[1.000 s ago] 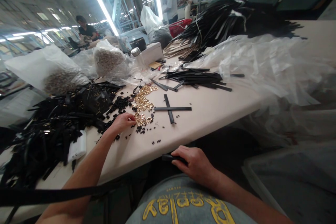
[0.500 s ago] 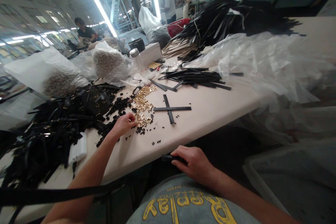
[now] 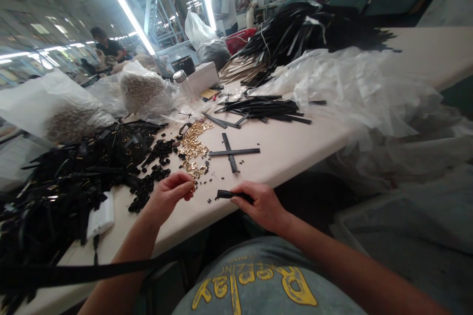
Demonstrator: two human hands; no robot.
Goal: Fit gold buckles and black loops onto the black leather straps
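Head view: the black strip (image 3: 224, 194), at six o'clock, is pinched in your right hand (image 3: 260, 204). From it, your left hand (image 3: 170, 196) is at nine, fingertips pressed together, contents unclear; gold buckles (image 3: 194, 143) lie at eleven, crossed strips (image 3: 246, 151) at twelve.

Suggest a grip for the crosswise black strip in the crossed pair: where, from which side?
Likely the right end of the crosswise black strip, pinched across its narrow width, from above and the right. It lies flat and slender; that end juts free past the other strip, while gold-coloured pieces lie close to the left end.
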